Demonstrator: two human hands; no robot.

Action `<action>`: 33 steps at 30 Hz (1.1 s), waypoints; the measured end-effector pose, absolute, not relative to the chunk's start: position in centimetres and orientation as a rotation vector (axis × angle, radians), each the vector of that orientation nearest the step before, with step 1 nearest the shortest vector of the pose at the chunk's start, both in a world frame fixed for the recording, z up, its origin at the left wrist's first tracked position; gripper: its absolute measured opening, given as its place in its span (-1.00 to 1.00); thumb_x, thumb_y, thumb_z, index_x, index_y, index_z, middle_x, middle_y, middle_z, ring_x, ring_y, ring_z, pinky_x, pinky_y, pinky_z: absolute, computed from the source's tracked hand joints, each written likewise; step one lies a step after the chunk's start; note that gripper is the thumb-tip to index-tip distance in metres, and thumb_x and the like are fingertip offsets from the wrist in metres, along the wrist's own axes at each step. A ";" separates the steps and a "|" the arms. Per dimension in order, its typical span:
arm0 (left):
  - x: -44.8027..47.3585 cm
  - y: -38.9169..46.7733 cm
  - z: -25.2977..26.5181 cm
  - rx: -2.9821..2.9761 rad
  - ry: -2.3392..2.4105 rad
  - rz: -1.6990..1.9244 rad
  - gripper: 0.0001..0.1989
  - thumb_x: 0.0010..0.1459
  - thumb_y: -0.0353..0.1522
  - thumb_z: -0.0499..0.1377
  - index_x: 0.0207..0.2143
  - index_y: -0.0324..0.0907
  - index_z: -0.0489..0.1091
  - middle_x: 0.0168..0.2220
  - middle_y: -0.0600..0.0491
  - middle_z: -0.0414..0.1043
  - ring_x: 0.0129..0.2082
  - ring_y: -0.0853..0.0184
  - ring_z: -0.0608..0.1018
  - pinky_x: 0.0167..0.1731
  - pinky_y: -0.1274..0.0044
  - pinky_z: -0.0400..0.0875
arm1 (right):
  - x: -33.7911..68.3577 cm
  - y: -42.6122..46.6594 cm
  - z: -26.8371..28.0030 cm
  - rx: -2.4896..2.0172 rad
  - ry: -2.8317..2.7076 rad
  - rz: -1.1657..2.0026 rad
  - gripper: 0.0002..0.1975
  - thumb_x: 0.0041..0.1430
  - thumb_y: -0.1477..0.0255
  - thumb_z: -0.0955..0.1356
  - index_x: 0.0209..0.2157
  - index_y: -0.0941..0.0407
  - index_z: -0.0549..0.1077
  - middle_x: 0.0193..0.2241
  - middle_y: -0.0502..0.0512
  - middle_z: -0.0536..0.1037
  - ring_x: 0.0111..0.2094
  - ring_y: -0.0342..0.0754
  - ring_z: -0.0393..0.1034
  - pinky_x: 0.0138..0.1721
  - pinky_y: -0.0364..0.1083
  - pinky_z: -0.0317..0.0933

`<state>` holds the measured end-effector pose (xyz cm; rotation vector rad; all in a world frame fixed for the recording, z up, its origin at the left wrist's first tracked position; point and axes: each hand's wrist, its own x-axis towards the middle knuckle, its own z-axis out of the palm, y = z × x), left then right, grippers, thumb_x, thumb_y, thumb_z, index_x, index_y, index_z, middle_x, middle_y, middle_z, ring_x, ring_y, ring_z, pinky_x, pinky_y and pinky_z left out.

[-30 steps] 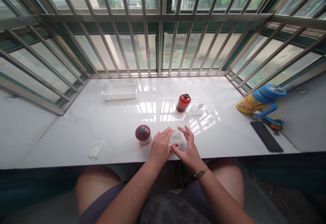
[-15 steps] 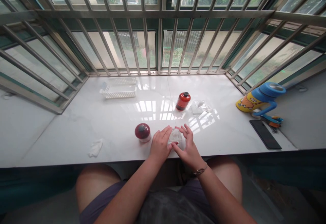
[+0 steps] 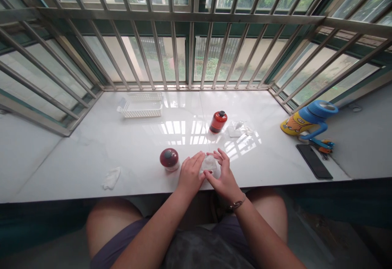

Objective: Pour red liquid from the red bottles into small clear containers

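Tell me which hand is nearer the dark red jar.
Left. The left hand lies just right of the dark red jar, not touching it; the right hand is farther right, beyond the clear packet between both hands.

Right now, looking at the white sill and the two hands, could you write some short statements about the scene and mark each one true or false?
1. Both hands, left hand and right hand, touch the small clear packet. True.
2. The white basket stands beside the blue and yellow cup. False: it stands far left near the bars; the blue and yellow cup is at the right.
3. The round dark red jar is left of the left hand. True.
4. The black phone lies inside the basket. False: it lies on the sill near the cup.
5. The red bottle is in the right hand. False: it stands alone farther back.
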<state>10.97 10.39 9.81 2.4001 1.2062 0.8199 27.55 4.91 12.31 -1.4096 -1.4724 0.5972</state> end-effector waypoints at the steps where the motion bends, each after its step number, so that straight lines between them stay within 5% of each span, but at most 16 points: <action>1: 11.0 10.4 9.8 2.402 1.207 0.824 -0.37 0.33 -0.39 0.30 0.40 -0.08 0.26 0.38 -0.15 0.38 0.35 0.03 0.47 0.31 0.04 0.40 | 27.6 5.0 12.3 -1.411 -1.475 0.580 -0.12 0.32 0.29 0.44 0.48 0.05 -0.08 0.30 0.36 0.36 0.43 0.22 0.20 0.42 0.35 0.16; 18: 11.0 10.4 9.7 2.414 1.216 0.836 -0.38 0.31 -0.39 0.33 0.37 -0.08 0.29 0.37 -0.14 0.39 0.33 0.02 0.49 0.30 0.05 0.42 | 27.9 5.2 12.8 -1.386 -1.461 0.622 -0.16 0.32 0.29 0.45 0.44 0.04 -0.05 0.24 0.31 0.41 0.41 0.18 0.23 0.46 0.32 0.10; 33: 11.0 10.4 10.1 2.452 1.195 0.861 -0.35 0.33 -0.22 0.38 0.39 -0.09 0.28 0.36 -0.17 0.40 0.26 0.00 0.55 0.16 0.13 0.53 | 28.7 6.6 13.3 -1.505 -1.441 0.496 -0.40 0.35 0.21 0.46 0.31 0.00 0.24 0.05 0.20 0.57 0.11 0.15 0.52 0.24 0.27 0.39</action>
